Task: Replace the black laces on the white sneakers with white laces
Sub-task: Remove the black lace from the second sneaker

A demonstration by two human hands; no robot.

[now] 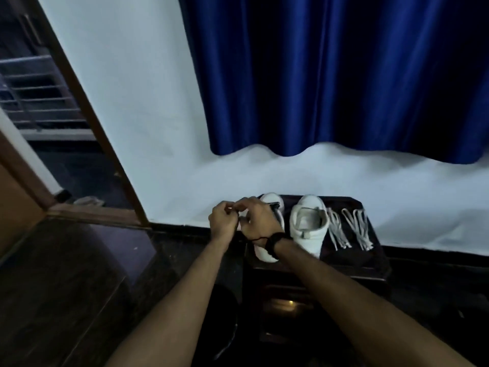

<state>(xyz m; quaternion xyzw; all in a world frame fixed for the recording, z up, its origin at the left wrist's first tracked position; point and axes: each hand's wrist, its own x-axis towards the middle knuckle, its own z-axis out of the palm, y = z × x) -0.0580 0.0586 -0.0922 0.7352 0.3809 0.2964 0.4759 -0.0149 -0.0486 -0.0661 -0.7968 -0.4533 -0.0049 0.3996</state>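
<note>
Reaching out over a small dark wooden table (370,263) against the pale wall, both hands meet at the left of two white sneakers. The left hand (223,221) has its fingers curled inward, fingertips pinched together close to those of the right hand (255,219), whose fingers are also bent; they seem to pinch something thin between them, possibly a black lace (275,207), though the dim, blurred view does not show it plainly. A dark strand shows at the far end of the left white sneaker (267,254), which lies under the right hand and wrist. A black wristband (275,243) circles that wrist. The right white sneaker (308,225) stands just beside it, with no lace showing. To its right, two bundles of white laces (349,229) lie on the tabletop. A deep blue curtain (330,75) hangs on the far wall.
</note>
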